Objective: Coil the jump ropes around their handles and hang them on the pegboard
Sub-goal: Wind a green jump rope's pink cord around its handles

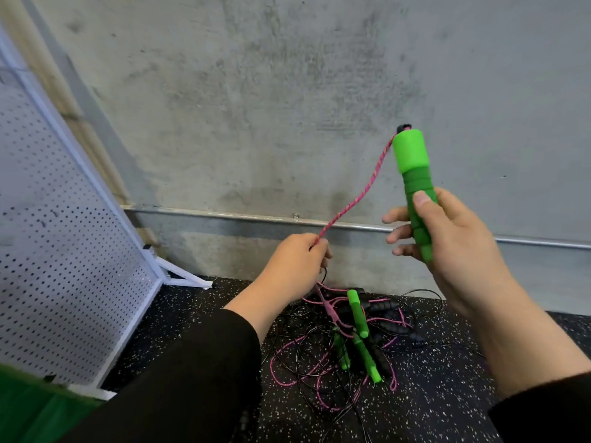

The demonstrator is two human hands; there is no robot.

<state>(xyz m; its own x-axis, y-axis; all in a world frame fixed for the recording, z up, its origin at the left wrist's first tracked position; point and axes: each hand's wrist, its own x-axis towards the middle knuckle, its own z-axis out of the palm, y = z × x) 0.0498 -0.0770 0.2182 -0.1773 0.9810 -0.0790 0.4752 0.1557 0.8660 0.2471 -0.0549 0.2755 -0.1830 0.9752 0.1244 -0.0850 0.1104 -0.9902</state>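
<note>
While the right hand (447, 238) grips a bright green foam-covered jump-rope handle (414, 190) at about three o'clock in the view, its fingers (396, 219) and thumb curl closed around the ribbed lower half, and the handle stands nearly upright with its smooth, thicker cap on top. From a small black fitting at that cap a pink braided rope (358, 199) runs down toward seven o'clock to the left hand (297, 263), which sits near the centre of the view. That hand pinches the rope between thumb and curled fingers, and the stretch between the two hands hangs in a shallow curve. Below the left hand the same rope drops to the floor.

On the black speckled rubber floor (447, 394), at about six o'clock, lies a tangled pile of jump ropes (348, 343): loops of pink braided rope and thin black cord mixed together, with several more green foam handles (358, 314) and some black ribbed handles (387, 306) lying across them. No container holds these ropes; they lie loose on the floor against the foot of a grey concrete wall (287, 91), along which a thin metal pipe (224, 217) runs.

A white perforated metal pegboard (57, 251) on a white frame leans at nine o'clock, well apart from the pile. Black sleeves (192, 378) cover both forearms.
</note>
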